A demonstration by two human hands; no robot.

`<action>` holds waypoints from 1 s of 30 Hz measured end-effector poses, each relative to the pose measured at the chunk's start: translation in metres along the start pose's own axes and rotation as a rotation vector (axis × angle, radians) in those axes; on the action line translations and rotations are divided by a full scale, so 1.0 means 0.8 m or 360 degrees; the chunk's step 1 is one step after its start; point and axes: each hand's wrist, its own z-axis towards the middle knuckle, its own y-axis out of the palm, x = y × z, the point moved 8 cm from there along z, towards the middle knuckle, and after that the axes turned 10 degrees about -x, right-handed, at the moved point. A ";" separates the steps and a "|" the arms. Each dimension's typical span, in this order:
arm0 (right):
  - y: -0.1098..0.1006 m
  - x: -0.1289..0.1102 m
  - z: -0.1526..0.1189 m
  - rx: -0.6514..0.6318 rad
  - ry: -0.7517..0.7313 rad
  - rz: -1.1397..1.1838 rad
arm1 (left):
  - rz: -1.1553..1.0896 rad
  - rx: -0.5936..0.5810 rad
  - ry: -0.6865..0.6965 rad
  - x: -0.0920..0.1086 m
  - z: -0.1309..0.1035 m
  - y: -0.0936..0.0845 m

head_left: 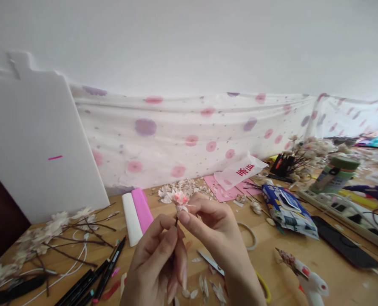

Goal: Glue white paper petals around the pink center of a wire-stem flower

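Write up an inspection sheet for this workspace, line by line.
Surface: wooden table, strewn with loose petals.
Job's things: small pink-and-white flower on a dark stem.
Clutter: black markers, tape roll, white glue gun, phone, blue packet.
Hands: left hand pinches the stem; right hand pinches the flower's base.
Cables: white cable at left; cords by the power strip at right.
Surroundings: white wall, spotted sheet along it, white board at left.

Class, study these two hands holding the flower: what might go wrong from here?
1. The right hand touches the base of the small pink-and-white flower, so its petals might bend or loosen.
2. The silver metal blade lies close to that hand; lowering it could risk a nick.
3. The white-and-red glue gun, further right, might get knocked.
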 end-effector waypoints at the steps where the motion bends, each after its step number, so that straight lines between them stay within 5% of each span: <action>1: 0.000 0.000 0.000 0.0011 -0.0008 -0.0015 | 0.0010 -0.0005 -0.0019 0.000 0.000 0.002; 20: 0.010 0.005 0.001 -0.0025 0.0061 0.0111 | 0.0249 0.0152 -0.0034 0.009 -0.002 0.007; 30: 0.029 0.024 0.006 -0.0201 0.0157 0.0800 | -0.0024 -0.0138 0.0030 0.003 0.002 0.008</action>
